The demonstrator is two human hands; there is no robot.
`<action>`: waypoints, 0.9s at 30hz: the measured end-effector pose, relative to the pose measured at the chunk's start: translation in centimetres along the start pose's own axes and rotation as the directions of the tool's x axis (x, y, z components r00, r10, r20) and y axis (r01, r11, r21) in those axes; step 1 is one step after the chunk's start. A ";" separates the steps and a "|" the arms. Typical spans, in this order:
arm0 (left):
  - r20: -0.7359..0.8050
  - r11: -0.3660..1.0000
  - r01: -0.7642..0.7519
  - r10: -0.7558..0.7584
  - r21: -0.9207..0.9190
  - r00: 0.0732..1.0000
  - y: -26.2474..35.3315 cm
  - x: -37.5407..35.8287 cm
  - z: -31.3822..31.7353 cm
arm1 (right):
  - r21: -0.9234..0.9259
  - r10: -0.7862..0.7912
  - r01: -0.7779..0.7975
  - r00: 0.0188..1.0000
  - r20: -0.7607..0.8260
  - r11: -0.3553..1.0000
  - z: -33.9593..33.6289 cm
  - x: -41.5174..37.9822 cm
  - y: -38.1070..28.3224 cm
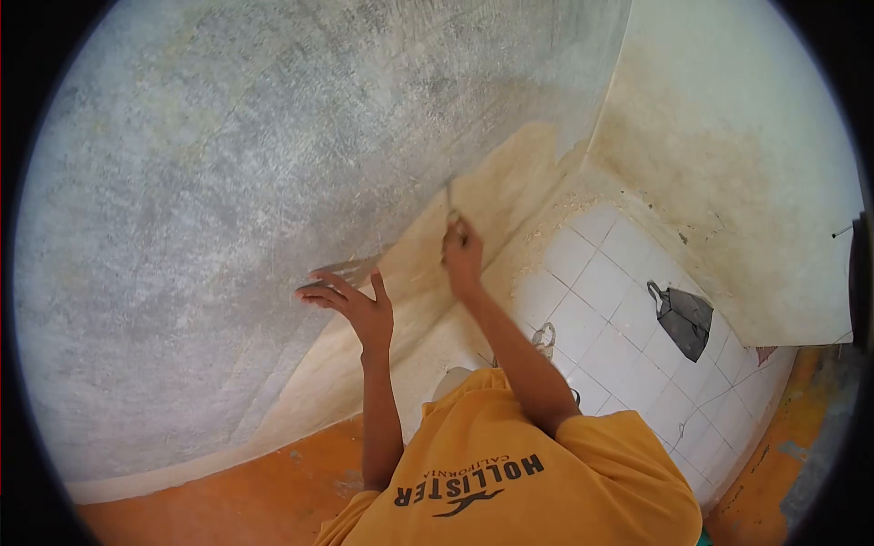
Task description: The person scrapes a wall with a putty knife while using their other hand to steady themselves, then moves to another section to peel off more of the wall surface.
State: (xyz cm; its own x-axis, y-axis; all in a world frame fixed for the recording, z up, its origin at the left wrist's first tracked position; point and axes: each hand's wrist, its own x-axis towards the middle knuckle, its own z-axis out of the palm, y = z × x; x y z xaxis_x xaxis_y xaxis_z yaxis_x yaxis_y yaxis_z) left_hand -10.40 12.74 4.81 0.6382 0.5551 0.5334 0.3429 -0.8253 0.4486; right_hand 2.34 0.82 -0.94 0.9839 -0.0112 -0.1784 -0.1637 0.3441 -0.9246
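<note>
Two hands and one slim tool (451, 204) at one wall (228, 182). The tool lies at the border between grey coating and bare tan surface, its long axis nearly vertical in the view, tip pointing away from the wearer; it appears thin and dark, with a paler grip, details blurred. Right hand (462, 250): fingers clenched around the grip. Left hand (357, 308): fingers spread, grasping nothing. One dark bag (686, 323) rests on white tiles (596, 284).
</note>
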 end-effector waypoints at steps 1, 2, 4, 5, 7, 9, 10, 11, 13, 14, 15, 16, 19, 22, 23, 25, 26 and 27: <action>0.012 0.999 0.033 -0.033 0.034 0.999 -0.4 -0.1 0.9 | -0.015 0.002 -0.001 0.998 0.070 1.000 0.2 -1.5 -0.2; 0.024 0.996 0.064 -0.065 0.070 0.998 -1.1 -0.2 1.7 | 0.047 0.049 -0.050 0.998 0.034 0.998 -0.1 -0.4 -1.1; -0.010 0.973 0.001 0.002 0.230 1.000 -3.0 -0.1 3.5 | 0.165 0.147 -0.140 0.989 -0.028 0.976 -1.2 2.7 -3.2; -0.021 0.950 -0.028 0.037 0.311 0.999 -4.0 -0.3 4.3 | 0.155 0.156 -0.153 0.988 -0.009 0.976 -1.1 1.8 -3.0; -0.064 0.938 -0.019 0.044 0.347 0.997 -4.7 0.1 5.6 | 0.147 0.155 -0.158 0.988 0.026 0.977 -0.4 0.1 -2.7; -0.111 0.925 -0.018 0.064 0.380 0.992 -4.9 0.4 6.2 | 0.177 0.199 -0.202 0.979 0.034 0.963 -0.4 -0.7 -2.8; -0.140 0.920 -0.024 0.085 0.392 0.987 -4.8 0.7 6.5 | 0.192 0.222 -0.225 0.974 0.039 0.955 -0.3 -0.9 -2.9; -0.166 0.914 -0.025 0.101 0.406 0.981 -4.7 0.5 6.5 | 0.188 0.236 -0.239 0.971 0.034 0.953 -0.3 -1.2 -2.9; -0.160 0.894 -0.024 0.107 0.448 0.981 -5.3 0.4 6.7 | 0.185 0.258 -0.257 0.966 0.024 0.948 0.1 -1.6 -3.3; -0.159 0.885 -0.022 0.108 0.466 0.981 -5.4 0.4 7.0 | 0.181 0.265 -0.264 0.964 0.020 0.947 0.2 -1.6 -3.7; -0.160 0.881 -0.017 0.104 0.473 0.982 -5.6 0.1 7.2 | 0.199 0.314 -0.326 0.945 0.088 0.924 0.7 -2.8 -5.0; -0.162 0.877 -0.018 0.108 0.481 0.981 -5.8 0.2 7.3 | 0.218 0.306 -0.316 0.949 0.080 0.923 0.3 -1.8 -4.9; -0.160 0.863 -0.044 0.144 0.503 0.977 -6.6 0.2 7.3 | 0.232 0.307 -0.315 0.949 0.073 0.920 -0.9 0.1 -5.4; -0.156 0.841 -0.064 0.173 0.537 0.972 -6.8 0.2 7.5 | 0.228 0.318 -0.332 0.943 0.096 0.915 0.2 -1.6 -5.3; -0.150 0.831 -0.073 0.184 0.551 0.971 -7.0 0.2 7.3 | 0.243 0.288 -0.301 0.953 0.091 0.922 -1.0 0.6 -4.3; -0.127 0.844 -0.100 0.194 0.527 0.973 -7.4 0.0 7.0 | 0.228 0.278 -0.286 0.958 0.067 0.931 -1.7 0.8 -4.4; -0.123 0.852 -0.108 0.197 0.512 0.973 -7.3 0.0 7.1 | 0.208 0.294 -0.297 0.955 0.049 0.932 -1.3 0.0 -4.2; -0.134 0.850 -0.096 0.192 0.518 0.972 -7.1 0.0 7.3 | 0.192 0.306 -0.306 0.952 0.033 0.932 -0.9 -0.2 -4.6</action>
State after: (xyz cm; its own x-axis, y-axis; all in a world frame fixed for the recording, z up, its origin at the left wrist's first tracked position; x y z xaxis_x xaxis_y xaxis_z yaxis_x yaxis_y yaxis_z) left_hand -7.78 17.84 -3.62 0.5939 0.3954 0.7006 0.5869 -0.8086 -0.0412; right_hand 2.84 -1.59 3.01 0.8886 0.1252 -0.4412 -0.4399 0.5046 -0.7428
